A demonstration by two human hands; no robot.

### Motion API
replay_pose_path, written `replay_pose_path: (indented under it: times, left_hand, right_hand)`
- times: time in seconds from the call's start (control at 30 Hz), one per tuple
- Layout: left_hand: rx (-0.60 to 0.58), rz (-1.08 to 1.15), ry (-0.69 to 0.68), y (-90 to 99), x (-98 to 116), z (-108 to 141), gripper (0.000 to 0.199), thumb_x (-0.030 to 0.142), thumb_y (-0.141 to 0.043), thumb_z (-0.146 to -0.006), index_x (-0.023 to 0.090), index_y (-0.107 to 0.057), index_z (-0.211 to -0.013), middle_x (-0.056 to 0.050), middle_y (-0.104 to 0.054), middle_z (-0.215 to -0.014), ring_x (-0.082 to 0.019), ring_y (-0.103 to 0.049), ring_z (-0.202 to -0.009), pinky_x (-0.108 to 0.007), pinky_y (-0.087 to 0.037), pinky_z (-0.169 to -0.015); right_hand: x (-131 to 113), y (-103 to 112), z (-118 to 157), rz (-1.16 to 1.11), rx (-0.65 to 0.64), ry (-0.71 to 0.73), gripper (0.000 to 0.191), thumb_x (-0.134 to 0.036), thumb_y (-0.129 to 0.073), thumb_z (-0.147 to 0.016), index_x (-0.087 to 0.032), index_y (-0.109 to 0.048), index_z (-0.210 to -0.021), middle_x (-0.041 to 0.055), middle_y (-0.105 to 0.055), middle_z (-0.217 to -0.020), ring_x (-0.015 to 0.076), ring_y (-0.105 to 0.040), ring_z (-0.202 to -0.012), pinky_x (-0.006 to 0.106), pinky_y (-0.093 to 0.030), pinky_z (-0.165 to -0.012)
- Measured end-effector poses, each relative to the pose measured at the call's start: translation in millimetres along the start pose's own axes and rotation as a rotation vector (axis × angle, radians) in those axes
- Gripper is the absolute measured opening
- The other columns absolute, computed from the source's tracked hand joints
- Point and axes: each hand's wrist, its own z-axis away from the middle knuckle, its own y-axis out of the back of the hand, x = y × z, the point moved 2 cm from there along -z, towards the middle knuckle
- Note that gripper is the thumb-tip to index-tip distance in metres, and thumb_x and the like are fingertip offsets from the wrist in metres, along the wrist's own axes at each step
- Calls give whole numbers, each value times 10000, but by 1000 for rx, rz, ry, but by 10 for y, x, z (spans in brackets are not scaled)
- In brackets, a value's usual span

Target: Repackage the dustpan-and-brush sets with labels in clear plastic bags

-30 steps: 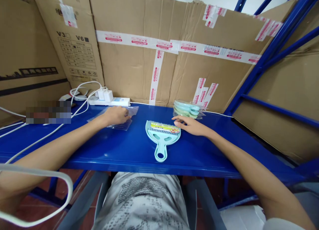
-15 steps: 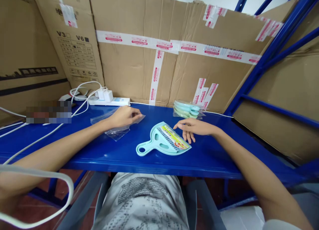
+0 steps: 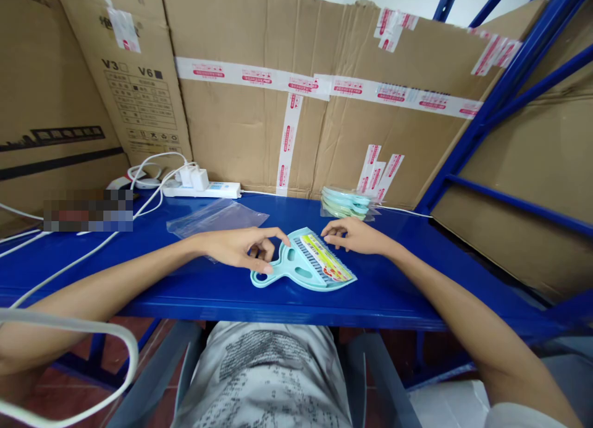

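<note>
A light blue mini dustpan (image 3: 291, 270) lies on the blue table, its ringed handle towards the left. A small brush with dark bristles and a yellow-green label card (image 3: 327, 260) sits in its pan. My left hand (image 3: 248, 249) is at the handle end, thumb and forefinger apart on either side of the dustpan's neck; whether they touch it is hard to tell. Just beyond the bristle edge is my right hand (image 3: 354, 235), its fingers loosely bent and apart, holding nothing. A clear plastic bag (image 3: 222, 217) lies flat behind my left forearm.
Several wrapped dustpans (image 3: 345, 202) in blue and green are stacked at the table's back. A power strip (image 3: 222, 189) with plugs and white cables stands back left. Cardboard (image 3: 250, 131) walls the rear, and a blue metal frame (image 3: 463, 150) rises on the right.
My left hand has let go of the plastic bag and moved right and nearer, to the dustpan's handle. My right hand has shifted slightly left. The dustpan has hardly moved.
</note>
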Motion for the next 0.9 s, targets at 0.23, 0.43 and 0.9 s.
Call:
replay_pose_path:
  times: [0.23,0.43,0.9]
  left_hand:
    - [-10,437,249,47,-120,29,592,354,-816,-927,277,-502,-1423,35,-662,-937,-137,-709,-621,-306,-653,-640]
    - [117,499,219,124,-170,15,473,304,-865,-875,205,-602,-1256,5,-693,-961,-178,-769,-743,-391,-702,-749]
    - [348,504,151,215,-155,-22,372,322,-848,-906,171,-586,-1122,-31,-737,-938,-200,-776,-794,-415,-692,-774]
  right_hand:
    - [144,65,-29,-82,62,-59,320,-456,-777,-889,-158,-746,-1001,58,-771,-803,165,-730,-604,225,-573,-464]
    - [186,67,-24,-260,50,-213,408,-498,-766,-938,-170,-664,-1157,51,-752,-812,177,-724,-560,248,-588,-430]
    - [49,-241,-114,-949,297,-380,263,-390,-470,-1126,-229,-660,-1209,77,-828,-1029,205,-792,-833,359,-658,-829]
